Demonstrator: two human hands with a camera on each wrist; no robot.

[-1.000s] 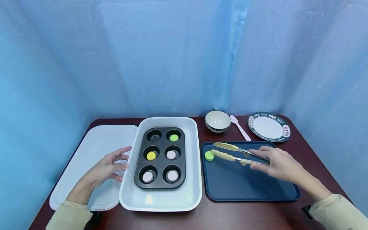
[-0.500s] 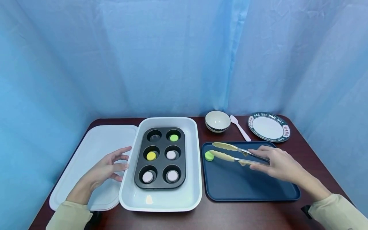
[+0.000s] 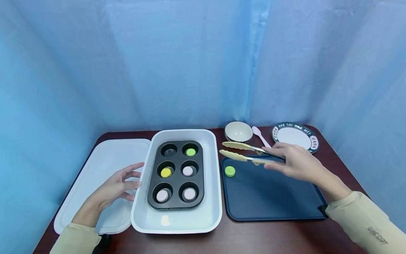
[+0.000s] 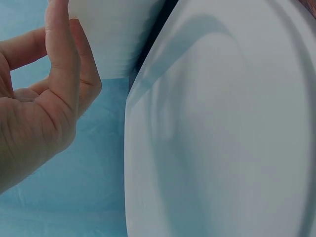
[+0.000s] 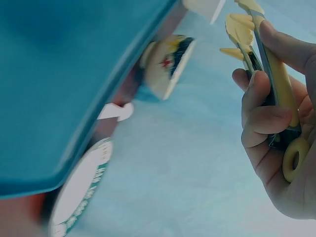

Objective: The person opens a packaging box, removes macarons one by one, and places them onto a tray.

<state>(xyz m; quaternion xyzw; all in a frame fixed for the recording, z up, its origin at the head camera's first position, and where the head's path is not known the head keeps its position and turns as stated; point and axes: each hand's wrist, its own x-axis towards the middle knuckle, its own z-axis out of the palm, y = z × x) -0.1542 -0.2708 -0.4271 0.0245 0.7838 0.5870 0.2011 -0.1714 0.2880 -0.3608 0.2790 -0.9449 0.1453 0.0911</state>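
My right hand (image 3: 296, 162) grips a pair of tongs (image 3: 234, 156) with yellow scalloped tips, held over the far edge of the dark blue tray (image 3: 272, 201). The tong tips are spread with nothing between them. In the right wrist view, fingers and thumb wrap the tongs' yellow-padded handle (image 5: 280, 86). A green macaron (image 3: 229, 171) lies at the tray's left side. My left hand (image 3: 115, 187) is at the left rim of the white tub (image 3: 177, 222), fingers loosely bent and holding nothing. Inside that tub sits a black muffin tin (image 3: 177, 178).
Macarons fill most cups: a green one (image 3: 190, 152), a yellow one (image 3: 166, 172) and several pale ones; the far left cup (image 3: 169, 150) holds none. White trays (image 3: 108, 158) lie at left. Behind the blue tray are a bowl (image 3: 238, 131), a pink spoon (image 3: 260, 135) and a plate (image 3: 291, 135).
My right hand has carried the tongs away from the green macaron, up and toward the far left of the blue tray. The macaron has stayed on the tray. My left hand has stayed put.
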